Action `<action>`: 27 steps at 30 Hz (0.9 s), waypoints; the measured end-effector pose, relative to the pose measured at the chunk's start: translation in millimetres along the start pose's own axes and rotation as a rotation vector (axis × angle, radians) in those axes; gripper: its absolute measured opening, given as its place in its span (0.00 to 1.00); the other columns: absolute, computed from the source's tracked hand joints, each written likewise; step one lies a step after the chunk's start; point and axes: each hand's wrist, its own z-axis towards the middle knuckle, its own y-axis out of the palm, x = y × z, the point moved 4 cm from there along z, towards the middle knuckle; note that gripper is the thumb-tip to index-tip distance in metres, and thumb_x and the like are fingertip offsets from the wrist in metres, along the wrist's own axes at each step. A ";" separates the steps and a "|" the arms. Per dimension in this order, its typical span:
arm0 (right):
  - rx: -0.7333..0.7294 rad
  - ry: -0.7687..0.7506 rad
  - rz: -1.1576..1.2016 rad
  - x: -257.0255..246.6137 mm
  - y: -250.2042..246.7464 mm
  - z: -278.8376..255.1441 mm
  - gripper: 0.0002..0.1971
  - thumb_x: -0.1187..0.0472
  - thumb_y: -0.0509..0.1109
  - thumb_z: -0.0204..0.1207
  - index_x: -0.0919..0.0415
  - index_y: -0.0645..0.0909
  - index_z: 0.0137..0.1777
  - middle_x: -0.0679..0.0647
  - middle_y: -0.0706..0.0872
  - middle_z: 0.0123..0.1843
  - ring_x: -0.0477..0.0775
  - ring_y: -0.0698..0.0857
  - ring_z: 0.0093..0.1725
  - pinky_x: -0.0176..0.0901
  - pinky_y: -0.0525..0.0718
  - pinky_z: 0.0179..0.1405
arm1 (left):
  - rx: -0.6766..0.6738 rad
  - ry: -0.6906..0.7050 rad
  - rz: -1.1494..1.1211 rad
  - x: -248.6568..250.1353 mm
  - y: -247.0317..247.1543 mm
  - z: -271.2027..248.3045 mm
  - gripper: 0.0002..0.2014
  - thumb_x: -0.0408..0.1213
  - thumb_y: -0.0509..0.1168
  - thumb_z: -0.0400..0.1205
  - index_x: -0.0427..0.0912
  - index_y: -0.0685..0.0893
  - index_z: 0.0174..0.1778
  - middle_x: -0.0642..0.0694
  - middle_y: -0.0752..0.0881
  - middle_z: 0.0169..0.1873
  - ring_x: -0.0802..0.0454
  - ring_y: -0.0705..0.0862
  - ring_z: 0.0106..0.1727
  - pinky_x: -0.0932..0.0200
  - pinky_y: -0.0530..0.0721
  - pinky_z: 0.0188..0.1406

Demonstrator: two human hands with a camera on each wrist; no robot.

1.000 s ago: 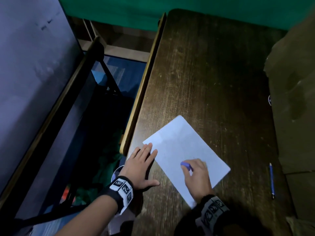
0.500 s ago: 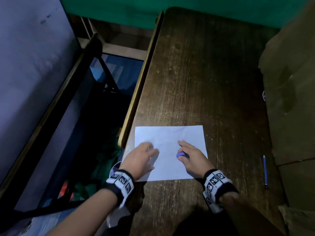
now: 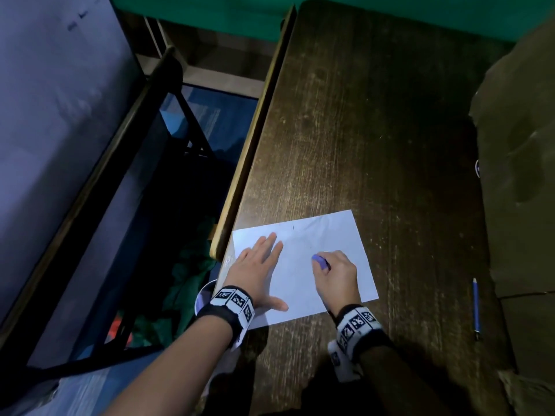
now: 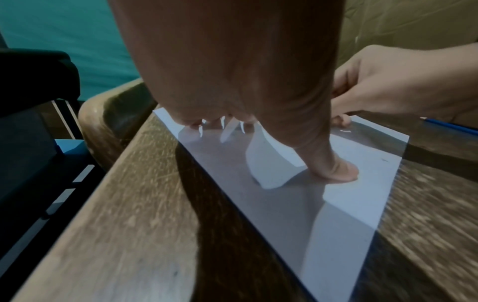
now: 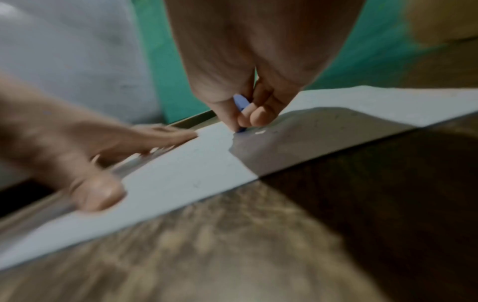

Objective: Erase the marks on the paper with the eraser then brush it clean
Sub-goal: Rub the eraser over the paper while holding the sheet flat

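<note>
A white sheet of paper [image 3: 330,235] lies near the front left corner of the dark wooden table [image 3: 375,130]. A short dark mark [image 3: 293,226] shows near the sheet's far edge. My left hand [image 3: 258,265] lies flat on the sheet's left part, fingers straight and thumb spread, pressing the paper [image 4: 362,183] down. My right hand [image 3: 336,274] pinches a small blue eraser [image 3: 319,261] and holds its tip on the paper's middle. In the right wrist view the eraser [image 5: 240,102] sits between thumb and fingers, touching the paper [image 5: 194,163].
A blue pencil [image 3: 476,307] lies on the table to the right of the sheet. A brown cardboard box [image 3: 522,175] stands along the table's right side. The table's left edge [image 3: 240,181] drops off to a dark chair frame [image 3: 144,115] and floor clutter.
The paper has turned from a diagonal lie to nearly square with the table edge. Both hands stayed on it, and the right hand with the eraser now sits at its middle.
</note>
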 end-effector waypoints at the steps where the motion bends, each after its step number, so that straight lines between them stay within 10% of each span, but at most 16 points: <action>1: -0.001 0.013 0.006 -4.1 4.6 -5.1 0.08 0.59 0.69 0.82 0.60 0.88 0.54 0.52 0.85 0.50 0.50 0.84 0.48 0.46 0.85 0.57 | 0.007 -0.002 -0.008 -1.0 0.4 -0.1 0.70 0.75 0.72 0.67 0.45 0.34 0.89 0.50 0.28 0.87 0.49 0.33 0.89 0.45 0.45 0.89; 5: -0.276 -0.257 0.035 -23.4 27.3 -49.0 0.06 0.58 0.71 0.81 0.58 0.87 0.53 0.50 0.82 0.45 0.47 0.83 0.42 0.44 0.86 0.49 | 0.028 0.002 -0.029 -1.5 1.3 0.2 0.71 0.77 0.70 0.67 0.43 0.33 0.89 0.51 0.29 0.88 0.50 0.34 0.89 0.45 0.47 0.89; 10: 0.065 -0.053 0.065 10.2 -6.1 0.9 0.03 0.65 0.75 0.76 0.59 0.90 0.47 0.54 0.85 0.42 0.52 0.84 0.39 0.50 0.87 0.47 | 0.019 -0.015 -0.026 4.9 8.4 -13.8 0.67 0.77 0.67 0.70 0.44 0.34 0.89 0.48 0.32 0.88 0.47 0.40 0.90 0.44 0.47 0.88; 17: 0.035 -0.060 0.020 20.5 -8.9 8.5 0.06 0.63 0.74 0.77 0.50 0.88 0.48 0.43 0.82 0.45 0.48 0.78 0.49 0.48 0.84 0.50 | 0.025 0.029 -0.083 28.5 32.0 -63.3 0.46 0.69 0.53 0.85 0.44 0.46 0.90 0.46 0.46 0.90 0.44 0.58 0.86 0.47 0.55 0.87; 22: -0.126 -0.129 0.102 19.9 -7.8 7.1 0.06 0.64 0.75 0.76 0.50 0.88 0.47 0.43 0.83 0.44 0.44 0.80 0.49 0.41 0.83 0.50 | 0.064 0.048 -0.123 25.4 -3.0 -46.8 0.13 0.50 0.62 0.87 0.49 0.79 0.64 0.48 0.76 0.59 0.44 0.82 0.62 0.49 0.82 0.52; 27: -0.347 -0.273 0.079 6.8 -4.5 -0.9 0.06 0.62 0.75 0.75 0.49 0.87 0.44 0.41 0.82 0.42 0.43 0.80 0.46 0.39 0.78 0.46 | 0.012 0.217 -0.005 3.0 -13.9 5.5 0.57 0.59 0.81 0.69 0.48 0.56 0.89 0.48 0.51 0.89 0.45 0.50 0.89 0.48 0.63 0.84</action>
